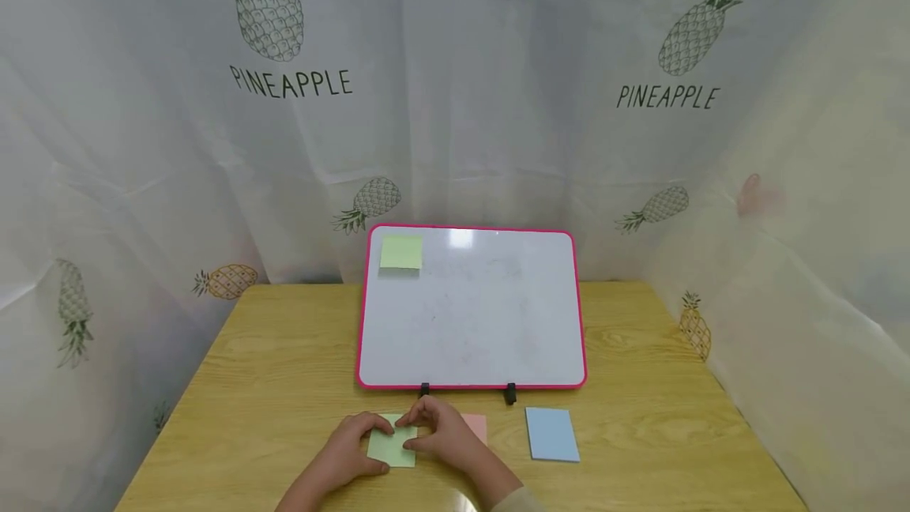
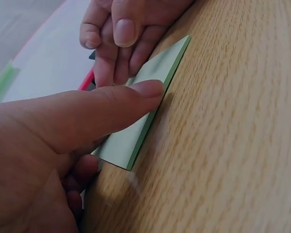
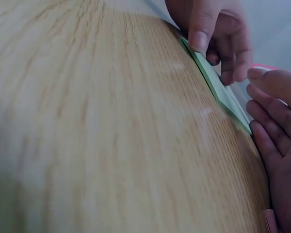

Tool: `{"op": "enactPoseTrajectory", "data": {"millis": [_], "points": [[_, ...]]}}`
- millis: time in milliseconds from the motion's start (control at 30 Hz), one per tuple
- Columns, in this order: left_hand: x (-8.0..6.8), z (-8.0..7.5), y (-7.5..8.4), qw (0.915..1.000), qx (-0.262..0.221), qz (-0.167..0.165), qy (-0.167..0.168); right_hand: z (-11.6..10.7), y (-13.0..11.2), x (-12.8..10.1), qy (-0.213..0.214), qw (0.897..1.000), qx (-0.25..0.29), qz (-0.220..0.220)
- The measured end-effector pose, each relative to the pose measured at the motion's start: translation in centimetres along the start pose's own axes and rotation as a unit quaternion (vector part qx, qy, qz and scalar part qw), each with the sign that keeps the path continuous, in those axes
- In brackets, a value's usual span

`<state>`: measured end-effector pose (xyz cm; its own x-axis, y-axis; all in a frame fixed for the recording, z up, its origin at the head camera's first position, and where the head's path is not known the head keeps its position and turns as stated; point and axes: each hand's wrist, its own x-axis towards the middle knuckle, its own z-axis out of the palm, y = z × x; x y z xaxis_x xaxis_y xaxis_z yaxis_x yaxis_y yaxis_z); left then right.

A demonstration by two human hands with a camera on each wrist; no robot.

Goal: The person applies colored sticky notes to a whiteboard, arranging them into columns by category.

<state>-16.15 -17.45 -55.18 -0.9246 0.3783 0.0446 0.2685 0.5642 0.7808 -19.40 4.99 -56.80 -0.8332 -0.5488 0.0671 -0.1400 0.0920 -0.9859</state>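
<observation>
Near the surface's (image 1: 270,354) front edge, the left hand (image 1: 353,442) pins the green pad (image 1: 392,446) steady while the right hand's (image 1: 442,434) fingers (image 2: 105,68) pinch its top sheet.

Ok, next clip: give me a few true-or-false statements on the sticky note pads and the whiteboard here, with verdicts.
1. Both hands touch the green pad. True.
2. A green note sticks in the whiteboard's top right corner. False: top left corner.
3. The blue pad lies to the right of the hands, untouched. True.
4. The whiteboard has a blue frame. False: it is pink.
5. The left hand has its thumb on the green pad. True.
</observation>
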Motion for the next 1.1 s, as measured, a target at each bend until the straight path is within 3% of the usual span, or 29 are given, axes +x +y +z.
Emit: {"op": "enactPoseTrajectory", "data": {"millis": [667,1100], "points": [[-0.35,-0.29,-0.51,0.9997,-0.009,0.007,-0.023,0.09,-0.17,-0.16,-0.014,0.999,-0.027,-0.014],[-0.53,-0.49,-0.34,0.9993,-0.024,0.009,-0.028,0.06,0.01,-0.19,-0.017,0.999,-0.013,-0.023]]}}
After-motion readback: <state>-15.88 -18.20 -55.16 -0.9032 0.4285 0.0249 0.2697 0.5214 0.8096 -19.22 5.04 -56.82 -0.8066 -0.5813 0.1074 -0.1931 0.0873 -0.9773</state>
